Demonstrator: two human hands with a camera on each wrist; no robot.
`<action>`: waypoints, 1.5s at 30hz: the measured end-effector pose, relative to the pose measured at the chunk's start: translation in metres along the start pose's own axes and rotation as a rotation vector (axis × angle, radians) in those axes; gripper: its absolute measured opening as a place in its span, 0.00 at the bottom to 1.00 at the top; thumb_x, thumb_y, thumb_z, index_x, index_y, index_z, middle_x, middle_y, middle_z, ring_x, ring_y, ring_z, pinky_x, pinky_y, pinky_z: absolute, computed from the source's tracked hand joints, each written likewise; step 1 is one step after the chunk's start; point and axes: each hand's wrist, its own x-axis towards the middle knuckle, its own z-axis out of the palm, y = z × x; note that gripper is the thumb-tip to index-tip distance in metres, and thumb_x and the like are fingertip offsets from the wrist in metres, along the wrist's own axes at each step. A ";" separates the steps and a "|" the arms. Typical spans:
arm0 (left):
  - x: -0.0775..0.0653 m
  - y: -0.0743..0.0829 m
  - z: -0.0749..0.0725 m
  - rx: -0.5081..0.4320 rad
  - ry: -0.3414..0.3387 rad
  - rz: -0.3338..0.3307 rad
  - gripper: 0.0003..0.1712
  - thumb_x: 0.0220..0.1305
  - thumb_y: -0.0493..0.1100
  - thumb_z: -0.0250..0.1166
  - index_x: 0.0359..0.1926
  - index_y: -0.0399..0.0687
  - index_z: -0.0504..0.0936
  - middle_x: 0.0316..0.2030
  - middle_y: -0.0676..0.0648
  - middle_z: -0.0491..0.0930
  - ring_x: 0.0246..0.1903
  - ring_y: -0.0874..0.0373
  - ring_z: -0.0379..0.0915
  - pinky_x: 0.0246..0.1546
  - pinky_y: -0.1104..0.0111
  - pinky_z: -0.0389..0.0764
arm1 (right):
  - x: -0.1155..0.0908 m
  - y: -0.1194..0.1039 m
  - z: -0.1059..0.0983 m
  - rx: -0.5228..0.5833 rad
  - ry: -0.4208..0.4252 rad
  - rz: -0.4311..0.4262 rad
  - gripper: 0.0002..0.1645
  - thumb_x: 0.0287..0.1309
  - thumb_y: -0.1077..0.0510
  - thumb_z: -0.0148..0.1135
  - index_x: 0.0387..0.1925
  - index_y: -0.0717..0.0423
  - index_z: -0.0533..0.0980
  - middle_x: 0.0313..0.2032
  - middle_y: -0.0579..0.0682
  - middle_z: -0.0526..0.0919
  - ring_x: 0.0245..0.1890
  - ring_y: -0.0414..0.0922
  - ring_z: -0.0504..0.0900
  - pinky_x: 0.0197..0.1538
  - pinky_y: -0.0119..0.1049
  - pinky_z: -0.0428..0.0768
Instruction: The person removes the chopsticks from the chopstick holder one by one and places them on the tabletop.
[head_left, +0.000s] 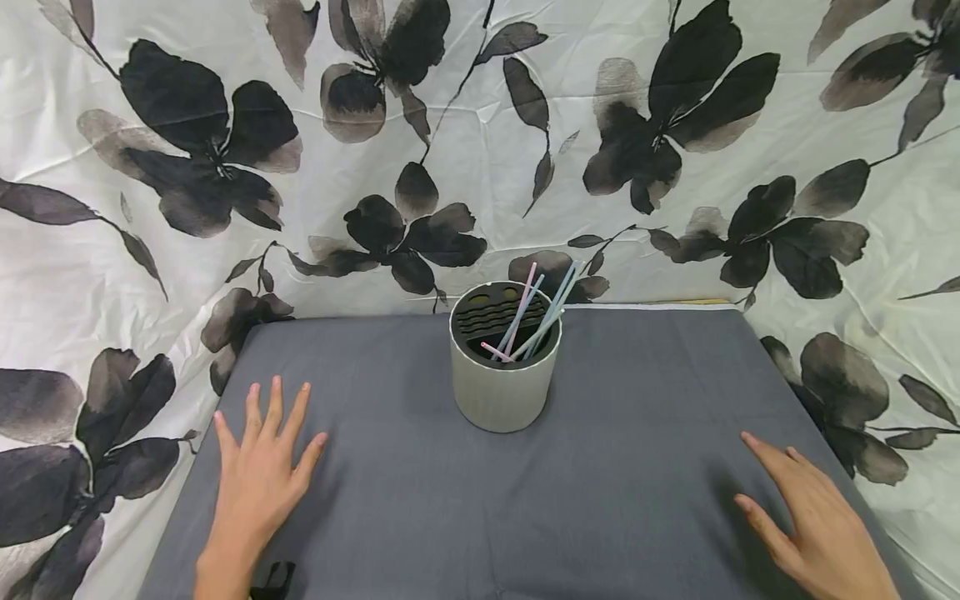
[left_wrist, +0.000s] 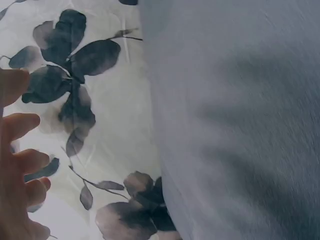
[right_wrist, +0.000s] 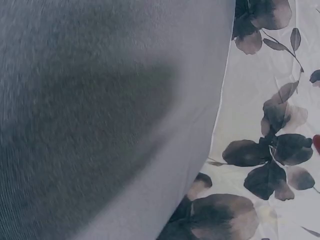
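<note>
A white round holder (head_left: 504, 404) with a dark slotted top stands upright at the back middle of the grey table. Several thin sticks (head_left: 528, 321), pink, blue and pale green, lean in its front compartment; a short pink one lies low near the rim. Over the table's left side is my left hand (head_left: 258, 479), fingers spread and holding nothing; its fingers (left_wrist: 22, 125) also show at the edge of the left wrist view. On the right side, my right hand (head_left: 821, 525) has extended fingers with nothing in them. Both hands are well apart from the holder.
Grey cloth (head_left: 600, 467) covers the table, and hand shadows fall on it. White fabric with dark flowers (head_left: 412, 242) hangs behind and spreads along both sides. A black strap piece (head_left: 273, 581) shows by the left wrist.
</note>
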 end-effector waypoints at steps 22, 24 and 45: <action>0.038 0.066 -0.010 -0.744 0.165 -0.337 0.20 0.79 0.52 0.60 0.68 0.69 0.79 0.64 0.52 0.83 0.64 0.56 0.80 0.64 0.69 0.83 | 0.062 -0.034 0.042 0.458 0.347 -0.325 0.38 0.73 0.43 0.63 0.58 0.78 0.77 0.57 0.67 0.85 0.66 0.40 0.80 0.73 0.22 0.72; 0.043 0.071 -0.010 -0.833 0.154 -0.361 0.20 0.79 0.53 0.60 0.67 0.67 0.81 0.61 0.53 0.85 0.60 0.66 0.81 0.58 0.83 0.81 | 0.068 -0.037 0.046 0.494 0.359 -0.333 0.37 0.73 0.45 0.64 0.58 0.79 0.77 0.57 0.68 0.85 0.65 0.42 0.81 0.72 0.22 0.73; 0.094 0.131 -0.015 -1.304 -0.117 -0.507 0.20 0.78 0.46 0.61 0.67 0.54 0.81 0.63 0.41 0.83 0.63 0.48 0.79 0.33 0.57 0.94 | 0.144 -0.078 0.071 0.980 0.380 -0.190 0.27 0.62 0.80 0.61 0.62 0.84 0.69 0.55 0.73 0.83 0.58 0.48 0.86 0.64 0.32 0.85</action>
